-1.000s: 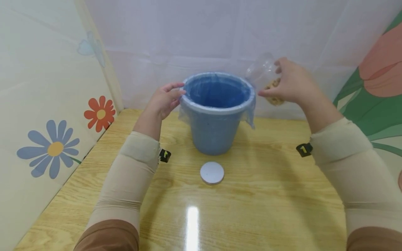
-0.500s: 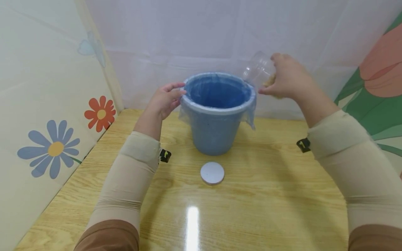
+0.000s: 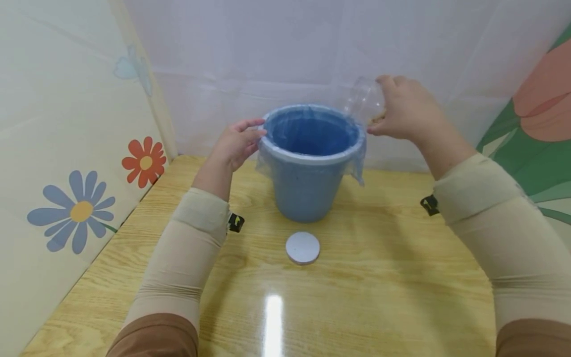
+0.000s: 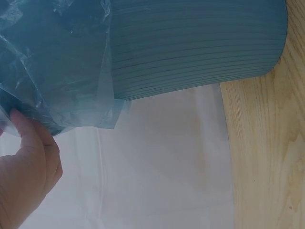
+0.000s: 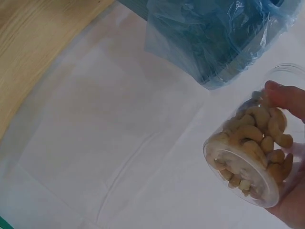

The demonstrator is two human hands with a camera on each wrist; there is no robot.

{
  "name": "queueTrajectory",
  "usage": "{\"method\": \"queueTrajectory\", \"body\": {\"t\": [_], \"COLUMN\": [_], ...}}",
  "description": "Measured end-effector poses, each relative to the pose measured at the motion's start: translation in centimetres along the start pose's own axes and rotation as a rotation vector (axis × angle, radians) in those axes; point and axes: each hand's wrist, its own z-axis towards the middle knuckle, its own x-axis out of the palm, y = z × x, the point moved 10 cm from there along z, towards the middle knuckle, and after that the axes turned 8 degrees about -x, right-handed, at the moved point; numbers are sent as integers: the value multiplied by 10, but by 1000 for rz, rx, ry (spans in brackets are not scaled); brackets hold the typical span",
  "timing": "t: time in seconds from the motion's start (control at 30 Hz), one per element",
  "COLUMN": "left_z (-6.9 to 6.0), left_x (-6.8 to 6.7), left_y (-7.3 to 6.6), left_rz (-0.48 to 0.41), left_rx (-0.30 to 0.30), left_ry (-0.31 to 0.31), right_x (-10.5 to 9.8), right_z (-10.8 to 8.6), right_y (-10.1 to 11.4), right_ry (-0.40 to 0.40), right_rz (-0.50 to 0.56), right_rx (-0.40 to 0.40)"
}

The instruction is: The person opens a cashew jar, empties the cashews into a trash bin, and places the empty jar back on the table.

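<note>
While the left hand (image 3: 236,145) holds the near-left side of the lined rim between bent fingers in the head view, the right hand (image 3: 408,109) grips a clear jar (image 3: 363,99) tilted at the right side of the blue bin (image 3: 305,193). Whether the jar's mouth lies fully over the opening is hard to tell; if it does not, pieces could drop behind the bin. A white disc (image 3: 303,247) lies on the table (image 3: 379,282) in front.

In the left wrist view, the fingertips meet the loose plastic liner (image 4: 62,62); a hard tug there might drag it inward.

In the right wrist view, fingers and thumb curl round the jar, and cashew-like nuts (image 5: 252,131) sit inside towards its base. Tipping too fast could send them out in a rush, and the smooth wall might slip if the grip loosens.
</note>
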Motion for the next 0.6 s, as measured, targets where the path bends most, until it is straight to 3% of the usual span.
{"method": "queueTrajectory", "body": {"t": [0.23, 0.6], "left_z": [0, 0], "left_x": [0, -2], "left_y": [0, 0], "left_rz": [4, 10], "left_rx": [-2, -3], "left_ry": [2, 0], "right_x": [-2, 1], "right_z": [4, 15], "right_y": [8, 16], "right_ry": [0, 31], "right_rz": [-63, -254], "right_rx": [-23, -65]}}
